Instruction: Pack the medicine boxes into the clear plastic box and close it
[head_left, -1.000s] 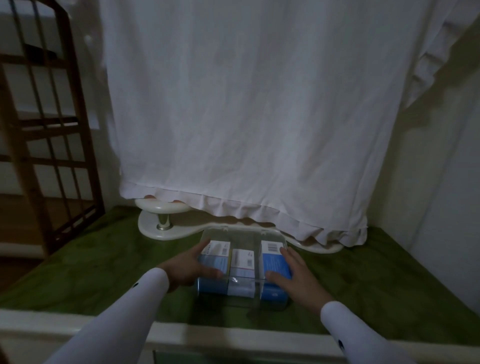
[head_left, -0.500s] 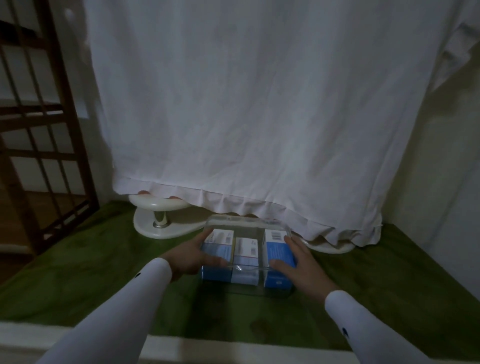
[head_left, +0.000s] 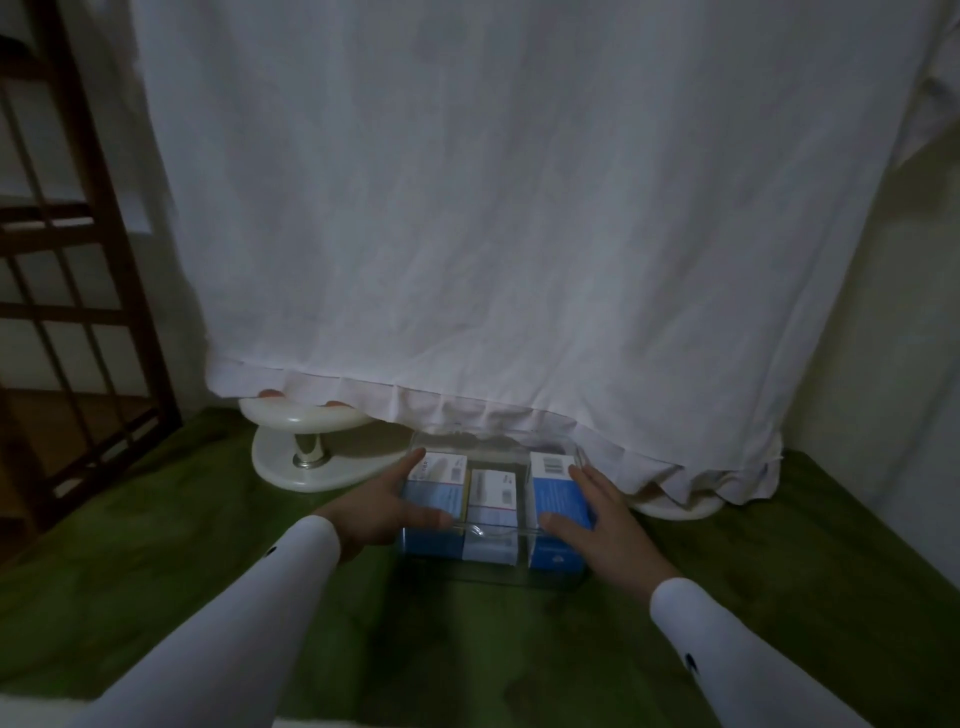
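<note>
Inside clear plastic box (head_left: 493, 564): three medicine boxes (head_left: 491, 501).

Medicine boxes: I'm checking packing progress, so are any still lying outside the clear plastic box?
No: all three medicine boxes stand inside the clear plastic box, none on the green cloth.

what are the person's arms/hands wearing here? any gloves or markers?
Both hands, left hand and right hand, are bare: no gloves, rings or watch visible. Both arms wear long white sleeves ending at the wrist. The left sleeve has a small dark mark near the cuff; the right sleeve has one further up. No cables or straps visible.
</note>
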